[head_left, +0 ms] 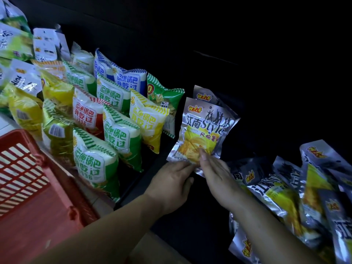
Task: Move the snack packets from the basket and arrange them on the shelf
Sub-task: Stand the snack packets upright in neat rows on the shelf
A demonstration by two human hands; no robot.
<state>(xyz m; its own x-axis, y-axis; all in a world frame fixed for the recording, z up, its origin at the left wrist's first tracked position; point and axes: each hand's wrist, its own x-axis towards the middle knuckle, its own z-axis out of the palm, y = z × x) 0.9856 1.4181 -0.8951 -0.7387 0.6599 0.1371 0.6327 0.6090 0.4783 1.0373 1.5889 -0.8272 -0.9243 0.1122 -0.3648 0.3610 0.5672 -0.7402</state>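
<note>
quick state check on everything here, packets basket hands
front silver packet, upright, held at bottom
rear silver packet, upright behind it
left hand, pinches front silver packet's bottom edge
right hand, straight fingers touch its front
striped packets, standing in rows
loose silver packets, lying heaped
red basket, no packets showing inside

Pale tiled floor strip (103, 201) lower left of centre; tan flat patch (152, 244) at bottom edge, identity unclear.
</note>
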